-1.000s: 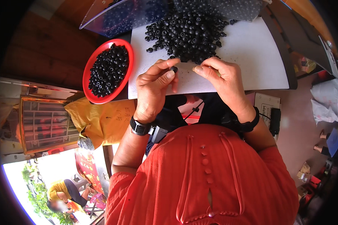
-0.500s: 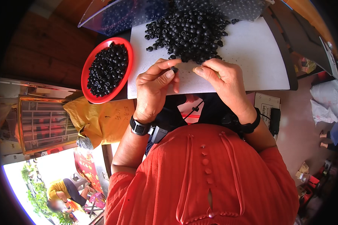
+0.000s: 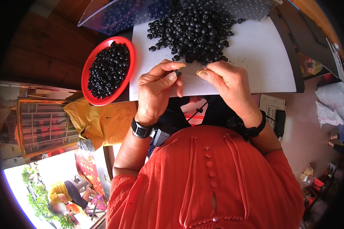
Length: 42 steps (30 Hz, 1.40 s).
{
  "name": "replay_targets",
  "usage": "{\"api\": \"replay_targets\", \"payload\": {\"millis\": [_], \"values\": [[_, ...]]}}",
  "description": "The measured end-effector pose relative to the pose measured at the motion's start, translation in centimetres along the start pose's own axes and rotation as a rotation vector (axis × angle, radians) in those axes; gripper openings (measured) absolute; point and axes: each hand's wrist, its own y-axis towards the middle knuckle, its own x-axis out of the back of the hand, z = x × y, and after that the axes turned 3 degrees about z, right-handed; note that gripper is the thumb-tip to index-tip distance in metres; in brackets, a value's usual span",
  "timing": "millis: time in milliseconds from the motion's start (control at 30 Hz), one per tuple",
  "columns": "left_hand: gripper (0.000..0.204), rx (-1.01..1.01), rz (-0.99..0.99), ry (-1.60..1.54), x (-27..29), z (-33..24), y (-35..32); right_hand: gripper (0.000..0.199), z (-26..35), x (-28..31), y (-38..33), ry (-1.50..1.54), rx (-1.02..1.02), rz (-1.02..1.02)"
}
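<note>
My left hand point(image 3: 156, 86) pinches one small black rounded piece point(image 3: 177, 73) between thumb and forefinger, above the near part of a white work surface point(image 3: 263, 72). To its right, my right hand point(image 3: 229, 78) is closed in a pinch, its fingertips pointing toward that piece but a short gap away. Whatever the right fingers hold is too thin or too hidden to name. Just beyond both hands lies a large heap of similar black pieces point(image 3: 195, 32), some showing round holes.
A red oval tray point(image 3: 132, 63) full of black pieces point(image 3: 109, 70) stands left of the white surface. Clear plastic panels point(image 3: 120, 17) rise behind the heap. A yellow bag point(image 3: 103, 120) lies at the left. A person in yellow point(image 3: 61, 192) sits in the background, lower left.
Both hands stay almost in place. The black piece in the left fingers looks slightly turned, and the right fingertips have shifted very little.
</note>
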Motion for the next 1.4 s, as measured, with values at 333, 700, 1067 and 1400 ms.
{"api": "replay_targets", "payload": {"millis": [333, 700, 1067, 1400], "values": [[0.024, 0.029, -0.02, 0.053, -0.29, -0.14, -0.07, 0.017, -0.19, 0.21, -0.32, 0.142, -0.023, 0.004], [0.029, 0.015, -0.004, 0.043, -0.2, -0.14, -0.12, 0.017, -0.15, -0.16, -0.45, 0.02, 0.004, -0.064], [0.028, 0.046, -0.006, 0.001, 0.05, -0.29, -0.05, 0.016, -0.21, -0.19, -0.55, 0.027, 0.021, -0.069], [0.027, 0.09, 0.032, -0.019, 0.36, -0.47, -0.04, 0.017, -0.46, -0.37, -0.54, -0.048, 0.09, -0.091]]}}
